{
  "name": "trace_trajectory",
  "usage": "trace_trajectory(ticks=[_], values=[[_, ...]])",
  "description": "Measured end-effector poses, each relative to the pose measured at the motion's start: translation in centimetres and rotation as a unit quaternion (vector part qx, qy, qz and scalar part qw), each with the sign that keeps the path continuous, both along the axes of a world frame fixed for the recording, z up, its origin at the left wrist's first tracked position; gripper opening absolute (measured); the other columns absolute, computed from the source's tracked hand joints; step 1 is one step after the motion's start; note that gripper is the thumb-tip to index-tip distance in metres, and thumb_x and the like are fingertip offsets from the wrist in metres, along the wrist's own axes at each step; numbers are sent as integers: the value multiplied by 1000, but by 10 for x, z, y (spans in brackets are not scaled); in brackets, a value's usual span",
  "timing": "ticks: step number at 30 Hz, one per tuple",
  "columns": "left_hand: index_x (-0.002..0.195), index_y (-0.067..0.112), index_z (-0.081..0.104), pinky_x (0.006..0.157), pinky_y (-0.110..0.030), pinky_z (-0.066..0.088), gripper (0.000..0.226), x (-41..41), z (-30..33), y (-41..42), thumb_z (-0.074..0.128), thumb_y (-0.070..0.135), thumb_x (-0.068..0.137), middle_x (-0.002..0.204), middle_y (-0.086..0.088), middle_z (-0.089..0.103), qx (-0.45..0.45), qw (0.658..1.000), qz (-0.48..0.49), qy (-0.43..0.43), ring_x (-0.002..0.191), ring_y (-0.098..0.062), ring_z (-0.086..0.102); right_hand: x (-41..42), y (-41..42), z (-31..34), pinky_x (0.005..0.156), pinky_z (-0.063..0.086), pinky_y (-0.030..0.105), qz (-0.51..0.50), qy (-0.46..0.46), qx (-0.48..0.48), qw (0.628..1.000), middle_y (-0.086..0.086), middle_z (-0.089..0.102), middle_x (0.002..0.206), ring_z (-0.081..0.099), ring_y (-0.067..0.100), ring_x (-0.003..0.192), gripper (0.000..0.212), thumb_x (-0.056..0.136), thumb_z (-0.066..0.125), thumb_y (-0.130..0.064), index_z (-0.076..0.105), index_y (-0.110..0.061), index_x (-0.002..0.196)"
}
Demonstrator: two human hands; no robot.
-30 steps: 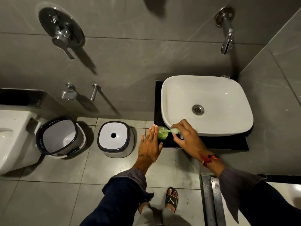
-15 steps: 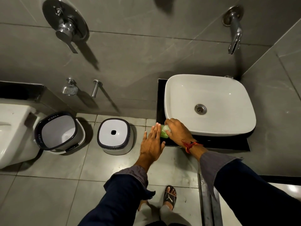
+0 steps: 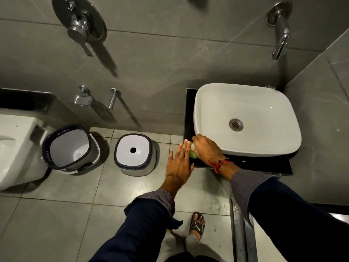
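A small green soap dispenser bottle [image 3: 193, 154] stands on the black counter [image 3: 264, 163] at the front left corner of the white basin [image 3: 245, 110]. My right hand [image 3: 207, 148] covers its top, fingers curled over the pump. My left hand [image 3: 179, 163] is held flat with straight fingers just left of the bottle, its fingertips beside it. Most of the bottle is hidden by my right hand.
A wall tap [image 3: 281, 35] hangs above the basin. On the floor to the left stand an upturned white stool [image 3: 135, 155] and a white bucket [image 3: 69, 148]. A toilet [image 3: 17, 148] is at far left. A shower mixer [image 3: 79, 25] is on the wall.
My right hand moved left from the pump's nozzle to sit over the top of the bottle. My left hand stayed flat beside it.
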State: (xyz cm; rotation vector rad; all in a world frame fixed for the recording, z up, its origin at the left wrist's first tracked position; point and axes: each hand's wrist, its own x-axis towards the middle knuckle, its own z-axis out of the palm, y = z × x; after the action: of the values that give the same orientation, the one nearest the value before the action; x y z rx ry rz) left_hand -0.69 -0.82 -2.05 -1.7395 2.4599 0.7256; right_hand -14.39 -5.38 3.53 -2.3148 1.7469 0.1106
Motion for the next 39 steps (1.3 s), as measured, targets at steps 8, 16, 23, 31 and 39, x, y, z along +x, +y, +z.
trace_trajectory(ticks=[8, 16, 23, 31, 39], values=[[163, 12, -5, 129, -54, 8, 82, -2, -4, 2, 45, 42, 105, 172, -5, -15, 7, 1000, -1, -23, 160, -25, -6, 9, 4, -6, 84, 57, 37, -74, 17, 3, 997, 16, 66, 117, 68, 31, 101, 39, 99, 56, -35, 58, -3, 121], [163, 11, -3, 129, -53, 9, 82, -2, -1, 4, 47, 37, 105, 172, -6, -12, 5, 1000, 2, -8, 160, -24, -3, 4, 18, -9, 91, 53, 35, -123, -92, -19, 988, 16, 58, 123, 63, 30, 107, 36, 97, 59, -25, 57, -2, 124], [163, 13, -8, 129, -52, 8, 85, -3, 2, 4, 48, 38, 104, 172, -4, -12, 2, 1000, -1, -13, 160, -23, -5, 17, 24, -6, 75, 59, 38, -247, -109, -49, 962, 15, 69, 103, 68, 31, 89, 52, 92, 59, -50, 65, -3, 112], [163, 12, -9, 129, -52, 7, 89, -5, 0, 3, 50, 42, 103, 172, -5, -12, 1, 1000, -4, -31, 160, -24, -5, 14, 23, -10, 70, 52, 32, -294, -156, -44, 942, 17, 72, 99, 68, 30, 90, 42, 91, 66, -42, 69, -2, 104], [162, 12, -11, 129, -52, 8, 95, -9, -2, 4, 49, 53, 102, 173, -6, -11, 0, 999, -3, -47, 160, -23, -5, 21, 38, -16, 84, 60, 41, -317, -258, -71, 910, 15, 71, 105, 68, 28, 95, 36, 92, 67, -31, 67, -2, 114]])
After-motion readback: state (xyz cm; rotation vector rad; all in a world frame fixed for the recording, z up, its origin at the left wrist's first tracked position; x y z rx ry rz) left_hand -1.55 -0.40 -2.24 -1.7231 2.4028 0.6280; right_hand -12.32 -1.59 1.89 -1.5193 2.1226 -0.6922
